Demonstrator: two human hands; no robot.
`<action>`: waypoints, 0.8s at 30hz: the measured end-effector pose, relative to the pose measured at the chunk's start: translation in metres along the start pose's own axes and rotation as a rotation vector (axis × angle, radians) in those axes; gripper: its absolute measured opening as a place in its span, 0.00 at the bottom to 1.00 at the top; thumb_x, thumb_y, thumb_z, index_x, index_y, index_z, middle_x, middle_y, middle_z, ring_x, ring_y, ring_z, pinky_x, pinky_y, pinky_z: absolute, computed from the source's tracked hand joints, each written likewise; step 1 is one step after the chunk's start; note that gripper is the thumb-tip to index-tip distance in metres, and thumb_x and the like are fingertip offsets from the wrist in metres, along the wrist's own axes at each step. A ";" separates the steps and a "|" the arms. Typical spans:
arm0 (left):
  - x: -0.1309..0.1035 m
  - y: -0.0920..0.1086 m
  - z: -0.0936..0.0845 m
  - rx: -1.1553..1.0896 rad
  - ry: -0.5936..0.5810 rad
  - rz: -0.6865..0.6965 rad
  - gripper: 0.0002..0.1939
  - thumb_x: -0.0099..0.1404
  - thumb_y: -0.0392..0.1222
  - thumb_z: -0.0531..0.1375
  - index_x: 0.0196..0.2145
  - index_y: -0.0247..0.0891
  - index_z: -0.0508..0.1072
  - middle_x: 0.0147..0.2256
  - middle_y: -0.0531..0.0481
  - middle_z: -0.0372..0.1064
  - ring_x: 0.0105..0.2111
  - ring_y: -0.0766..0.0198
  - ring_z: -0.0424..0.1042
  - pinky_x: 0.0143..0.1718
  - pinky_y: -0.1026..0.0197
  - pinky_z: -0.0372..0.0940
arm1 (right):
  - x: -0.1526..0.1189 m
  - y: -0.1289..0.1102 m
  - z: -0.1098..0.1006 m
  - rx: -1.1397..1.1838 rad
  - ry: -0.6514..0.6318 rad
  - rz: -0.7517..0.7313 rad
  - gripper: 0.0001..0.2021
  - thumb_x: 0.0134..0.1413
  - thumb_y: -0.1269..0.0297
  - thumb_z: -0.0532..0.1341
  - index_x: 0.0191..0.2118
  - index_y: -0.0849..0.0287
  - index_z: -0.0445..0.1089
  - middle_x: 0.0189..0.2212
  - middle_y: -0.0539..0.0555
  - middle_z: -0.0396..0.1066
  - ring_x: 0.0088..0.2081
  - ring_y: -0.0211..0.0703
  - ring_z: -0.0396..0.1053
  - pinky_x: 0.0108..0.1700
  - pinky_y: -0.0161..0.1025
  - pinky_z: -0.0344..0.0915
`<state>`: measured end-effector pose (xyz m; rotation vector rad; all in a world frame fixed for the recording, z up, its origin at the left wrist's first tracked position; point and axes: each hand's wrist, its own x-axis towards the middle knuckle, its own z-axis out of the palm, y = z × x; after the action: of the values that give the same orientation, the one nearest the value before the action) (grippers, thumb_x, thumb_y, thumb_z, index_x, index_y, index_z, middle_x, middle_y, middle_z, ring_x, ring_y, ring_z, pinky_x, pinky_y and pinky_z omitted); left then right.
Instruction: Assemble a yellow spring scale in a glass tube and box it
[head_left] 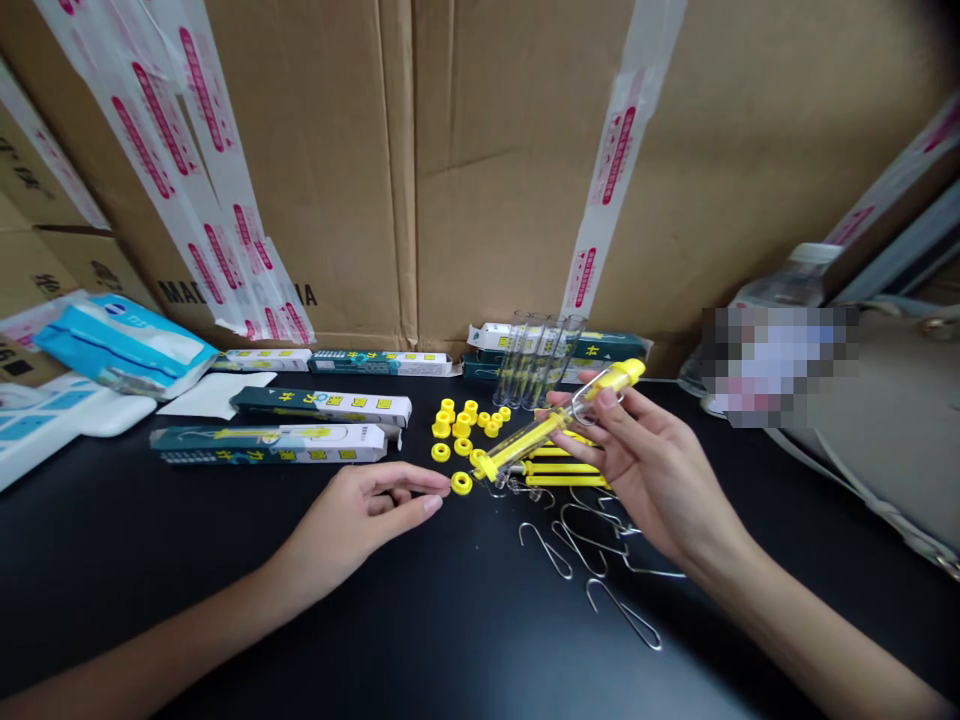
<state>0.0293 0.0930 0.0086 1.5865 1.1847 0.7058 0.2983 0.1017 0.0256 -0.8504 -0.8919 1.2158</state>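
Observation:
My right hand [652, 455] grips a clear tube with yellow fittings [525, 440] near its upper end, where a metal wire loop shows. The tube slants down to the left. My left hand [382, 510] reaches a yellow ring [461, 484] on the black table, its fingertips beside the ring and its thumb apart, with nothing held. Behind the ring sit several yellow caps [442, 425]. Under the held tube lie yellow strips [566, 481], partly hidden by my right hand. Metal hooks [622, 612] are scattered in front of them. Clear tubes [536, 360] stand upright behind.
Narrow printed boxes [270, 444] lie at the left and along the back. A blue packet [127, 345] and a white power strip [45, 430] are at far left. At right are a plastic bottle [802, 275] and a beige bag [892, 400]. Large cardboard boxes [487, 180] rise behind.

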 end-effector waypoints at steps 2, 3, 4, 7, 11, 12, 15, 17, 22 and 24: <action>-0.001 -0.002 0.002 0.000 0.012 0.009 0.18 0.63 0.53 0.66 0.44 0.39 0.82 0.41 0.44 0.81 0.37 0.57 0.78 0.35 0.61 0.70 | 0.000 0.000 0.001 0.005 -0.001 -0.003 0.11 0.53 0.56 0.73 0.41 0.51 0.77 0.38 0.51 0.83 0.47 0.47 0.80 0.47 0.43 0.81; -0.001 -0.003 0.001 0.026 0.037 0.029 0.18 0.65 0.53 0.65 0.45 0.38 0.81 0.40 0.44 0.81 0.36 0.58 0.77 0.32 0.62 0.70 | 0.000 0.000 0.001 0.006 -0.002 -0.005 0.12 0.52 0.55 0.74 0.40 0.51 0.77 0.38 0.50 0.83 0.47 0.48 0.80 0.47 0.43 0.80; -0.001 -0.004 0.000 0.084 0.076 0.077 0.17 0.66 0.52 0.64 0.45 0.38 0.81 0.40 0.44 0.81 0.34 0.59 0.77 0.30 0.62 0.69 | -0.001 0.000 0.001 0.007 -0.002 -0.008 0.13 0.51 0.54 0.74 0.40 0.51 0.77 0.38 0.50 0.83 0.48 0.49 0.80 0.48 0.44 0.80; 0.002 -0.006 -0.015 0.448 0.232 0.440 0.12 0.69 0.45 0.62 0.47 0.40 0.79 0.41 0.45 0.80 0.38 0.58 0.76 0.40 0.57 0.71 | -0.003 -0.002 0.002 0.003 0.003 -0.015 0.14 0.51 0.53 0.74 0.42 0.51 0.77 0.38 0.51 0.82 0.48 0.50 0.80 0.49 0.45 0.80; 0.011 -0.005 -0.052 0.976 0.255 0.789 0.18 0.69 0.45 0.64 0.56 0.41 0.75 0.52 0.42 0.77 0.54 0.47 0.71 0.57 0.46 0.62 | -0.004 -0.004 0.001 -0.002 0.014 -0.022 0.14 0.52 0.54 0.74 0.43 0.50 0.77 0.38 0.51 0.82 0.47 0.49 0.80 0.48 0.45 0.80; 0.013 -0.005 -0.060 1.053 0.257 0.779 0.22 0.69 0.48 0.65 0.57 0.39 0.73 0.53 0.40 0.76 0.54 0.45 0.71 0.55 0.45 0.62 | -0.004 -0.004 0.001 0.000 0.015 -0.022 0.14 0.52 0.54 0.74 0.43 0.50 0.77 0.38 0.50 0.82 0.47 0.49 0.80 0.48 0.44 0.80; 0.020 -0.009 -0.076 1.187 0.249 0.723 0.27 0.66 0.58 0.64 0.55 0.37 0.74 0.51 0.37 0.76 0.50 0.41 0.73 0.51 0.45 0.62 | -0.005 -0.004 0.001 0.003 0.008 -0.013 0.14 0.52 0.53 0.74 0.43 0.50 0.77 0.38 0.51 0.82 0.47 0.49 0.80 0.47 0.45 0.81; 0.023 -0.012 -0.080 1.218 0.232 0.690 0.28 0.67 0.61 0.62 0.54 0.36 0.75 0.49 0.37 0.77 0.49 0.41 0.73 0.51 0.44 0.62 | -0.005 -0.004 0.001 0.002 0.000 -0.002 0.15 0.51 0.54 0.74 0.43 0.50 0.77 0.38 0.51 0.82 0.47 0.51 0.80 0.47 0.47 0.81; 0.022 -0.018 -0.077 1.183 0.147 0.701 0.19 0.73 0.52 0.58 0.57 0.45 0.74 0.50 0.45 0.78 0.49 0.51 0.76 0.53 0.51 0.64 | -0.008 -0.005 0.002 0.011 0.003 0.000 0.16 0.51 0.53 0.74 0.44 0.50 0.78 0.38 0.51 0.82 0.47 0.50 0.81 0.47 0.46 0.81; 0.019 -0.016 -0.075 1.207 0.151 0.763 0.15 0.74 0.48 0.58 0.54 0.48 0.77 0.47 0.47 0.79 0.45 0.54 0.78 0.48 0.54 0.67 | -0.009 -0.006 0.003 0.011 0.007 0.001 0.15 0.52 0.55 0.74 0.44 0.51 0.78 0.38 0.51 0.82 0.45 0.49 0.81 0.46 0.43 0.81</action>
<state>-0.0345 0.1387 0.0171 3.1385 1.1440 0.5734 0.2969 0.0925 0.0310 -0.8462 -0.8779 1.2170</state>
